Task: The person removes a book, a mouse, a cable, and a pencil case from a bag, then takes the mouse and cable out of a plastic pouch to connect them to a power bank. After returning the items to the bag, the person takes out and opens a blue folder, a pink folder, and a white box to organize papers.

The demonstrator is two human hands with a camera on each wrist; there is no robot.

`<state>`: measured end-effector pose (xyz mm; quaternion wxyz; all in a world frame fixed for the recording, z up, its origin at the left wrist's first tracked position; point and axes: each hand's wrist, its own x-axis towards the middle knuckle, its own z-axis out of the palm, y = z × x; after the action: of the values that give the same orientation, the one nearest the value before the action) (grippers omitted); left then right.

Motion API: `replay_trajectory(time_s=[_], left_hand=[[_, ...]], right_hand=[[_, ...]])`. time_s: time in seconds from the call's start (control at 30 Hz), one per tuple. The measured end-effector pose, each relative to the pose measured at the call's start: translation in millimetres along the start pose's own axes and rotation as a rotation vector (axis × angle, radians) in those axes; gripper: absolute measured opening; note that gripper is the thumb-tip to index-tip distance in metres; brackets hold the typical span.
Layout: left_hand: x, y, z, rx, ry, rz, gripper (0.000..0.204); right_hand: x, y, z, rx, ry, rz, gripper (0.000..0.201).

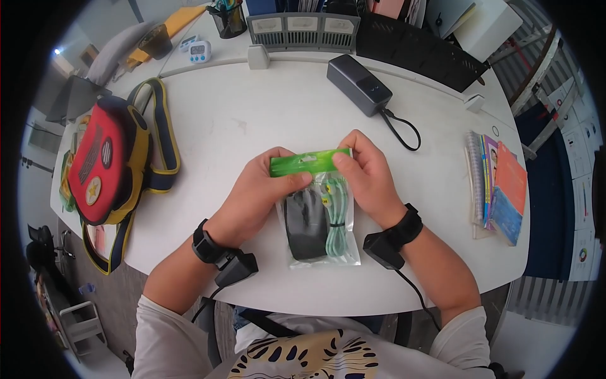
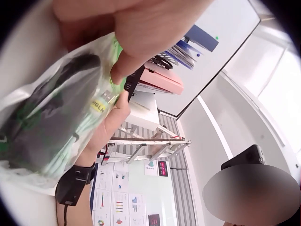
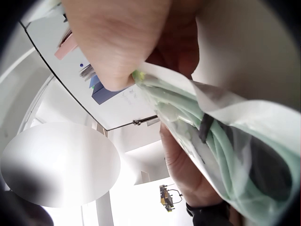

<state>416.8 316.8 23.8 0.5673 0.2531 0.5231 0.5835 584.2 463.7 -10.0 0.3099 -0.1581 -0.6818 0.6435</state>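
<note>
Both hands hold a clear plastic bag point(image 1: 355, 256) with a bright green top band point(image 1: 303, 163), near the front middle of the table. My left hand point(image 1: 249, 196) grips the band's left end, its thumb lying across the front. At the right end, my right hand point(image 1: 369, 175) pinches the top corner between thumb and fingers. Inside the bag are a dark, rounded object point(image 1: 304, 227) and a coiled mint-green cable point(image 1: 336, 224) bound with a black tie. A USB plug point(image 2: 107, 96) on the cable shows through the plastic in the left wrist view.
A red and navy backpack point(image 1: 104, 158) lies at the left. Behind the bag is a black power bank point(image 1: 360, 82) with a looped cable. Notebooks point(image 1: 505, 189) lie at the right edge. Along the back stand a small white timer point(image 1: 200, 52) and a grey organizer point(image 1: 303, 31).
</note>
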Motion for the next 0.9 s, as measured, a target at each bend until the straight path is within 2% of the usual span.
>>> replay_trajectory(time_s=[0.07, 0.1, 0.17, 0.3, 0.43, 0.57, 0.6, 0.67, 0.77, 0.9], left_hand=[[0, -1, 0, -0.032, 0.044, 0.038, 0.025], [1, -3, -1, 0.008, 0.054, 0.082, 0.023], [1, -6, -2, 0.047, 0.064, 0.126, 0.022], [-1, -9, 1, 0.13, 0.131, 0.179, 0.022], [-2, -10, 8, 0.093, 0.173, 0.244, 0.023], [0, -11, 9, -0.044, 0.182, 0.216, 0.021], [-1, -12, 6, -0.082, 0.124, 0.175, 0.02], [-1, -13, 4, -0.121, 0.068, 0.133, 0.018], [-2, -14, 5, -0.157, 0.074, 0.129, 0.018], [-1, -17, 7, -0.103, 0.112, 0.161, 0.018]], right_hand=[[0, -13, 7, 0.104, -0.038, 0.162, 0.023], [1, -17, 6, 0.105, -0.04, 0.163, 0.023], [3, -21, 2, 0.064, -0.183, 0.223, 0.023], [3, -17, 2, 0.104, -0.141, 0.271, 0.022], [2, -11, -1, 0.07, -0.126, 0.213, 0.02], [0, -10, 0, 0.111, -0.11, 0.151, 0.02], [-1, -11, 1, 0.112, -0.11, 0.152, 0.02], [-1, -16, 2, 0.264, -0.077, 0.228, 0.017], [2, -19, 3, 0.314, -0.101, 0.318, 0.015], [2, -17, 0, 0.267, -0.15, 0.337, 0.017]])
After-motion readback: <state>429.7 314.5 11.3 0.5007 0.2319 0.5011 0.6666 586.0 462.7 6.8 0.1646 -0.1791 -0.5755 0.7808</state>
